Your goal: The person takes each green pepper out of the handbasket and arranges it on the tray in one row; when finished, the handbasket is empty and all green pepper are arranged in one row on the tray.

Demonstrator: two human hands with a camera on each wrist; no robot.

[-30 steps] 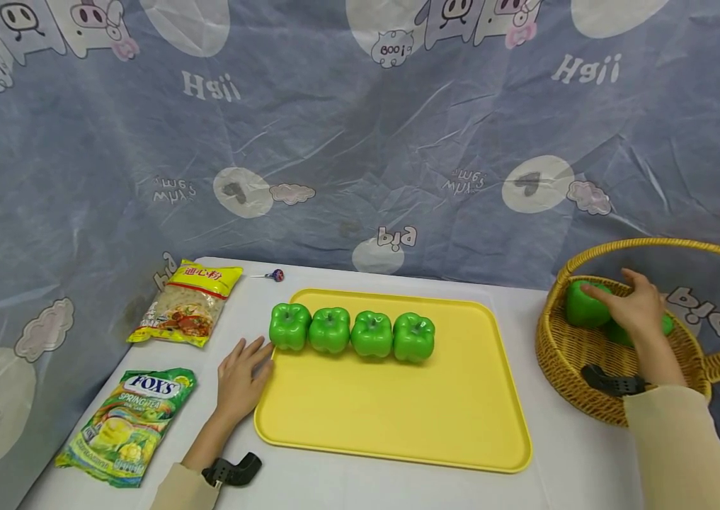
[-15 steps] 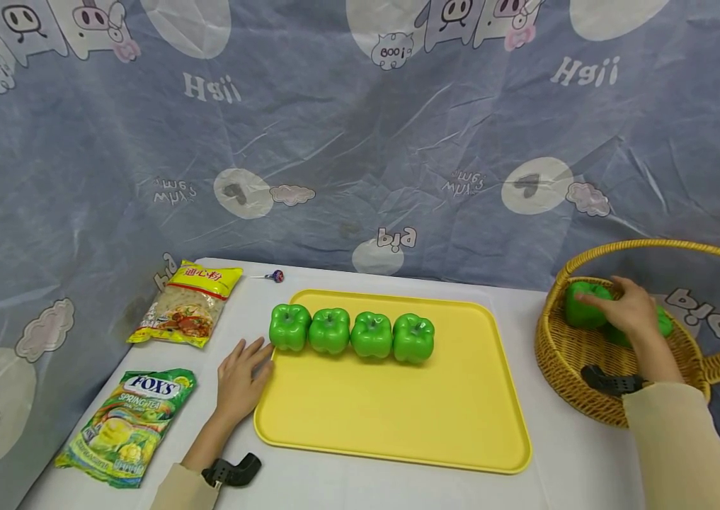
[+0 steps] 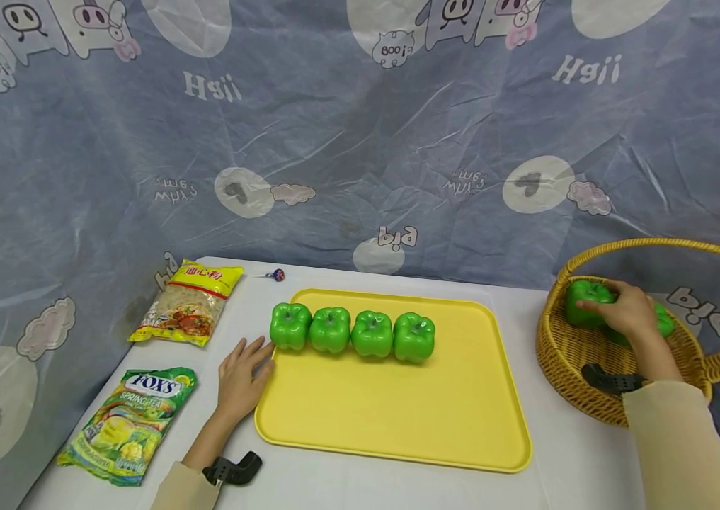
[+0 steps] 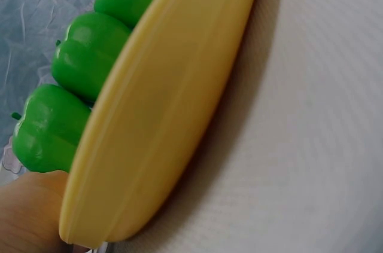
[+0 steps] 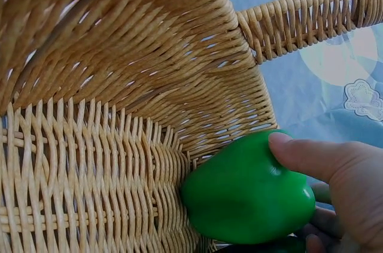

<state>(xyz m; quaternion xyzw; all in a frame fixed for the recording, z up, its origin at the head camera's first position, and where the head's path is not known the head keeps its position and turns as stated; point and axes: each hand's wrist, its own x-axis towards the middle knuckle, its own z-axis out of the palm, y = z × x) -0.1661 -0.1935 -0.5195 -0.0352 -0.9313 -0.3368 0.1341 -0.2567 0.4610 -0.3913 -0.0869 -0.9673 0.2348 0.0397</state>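
My right hand (image 3: 633, 312) reaches into a wicker basket (image 3: 547, 347) at the right and grips a green bell pepper (image 3: 583, 301). In the right wrist view the thumb lies on top of that bell pepper (image 5: 245, 190), with the fingers round its far side. Another green pepper (image 3: 663, 322) shows partly behind the hand. My left hand (image 3: 241, 379) rests with relaxed fingers at the left edge of the yellow tray (image 3: 391, 418). Beside its fingertips begins a row of several green bell peppers (image 3: 330, 331) along the tray's back left.
A yellow-topped food packet (image 3: 187, 303) lies at the back left, with a lollipop (image 3: 277, 275) near it. The green FOX'S candy bag (image 3: 130, 425) is left of my left hand. The basket's tall handle (image 3: 665, 243) arches over its back. A grey printed cloth (image 3: 347, 142) hangs behind the table.
My right hand has shifted slightly left and closed its fingers round the bell pepper in the basket. The left hand and the row on the tray stay put.
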